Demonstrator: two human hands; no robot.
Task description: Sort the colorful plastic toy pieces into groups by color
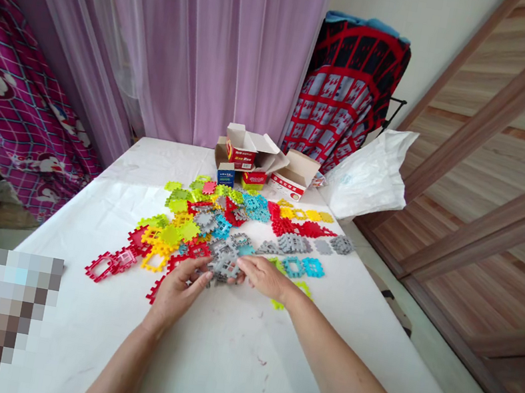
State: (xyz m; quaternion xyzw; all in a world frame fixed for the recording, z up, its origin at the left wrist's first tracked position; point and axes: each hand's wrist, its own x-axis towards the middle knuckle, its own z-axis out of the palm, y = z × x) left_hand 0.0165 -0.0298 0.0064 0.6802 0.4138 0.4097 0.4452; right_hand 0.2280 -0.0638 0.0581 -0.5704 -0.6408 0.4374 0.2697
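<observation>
Over the front of a pile of plastic interlocking tiles, my left hand (179,290) and my right hand (266,277) meet at a cluster of grey tiles (224,263) with notched edges. My left hand grips the left side, its thumb in front and fingers curled behind. From the right, my right hand pinches the same grey tiles, its fingers closed; some fingertips are hidden. Red tiles (199,250) lie just beside my left hand. Near my right wrist is a lime-green tile (303,288), partly covered by the arm.
Yellow tiles (156,259) and pink-red tiles (102,266) spread leftward. Blue tiles (313,267), grey tiles (295,243) and a red row (310,230) lie to the right. Open cardboard boxes (295,175) and a white plastic bag (372,175) stand behind on the white-covered table (222,365).
</observation>
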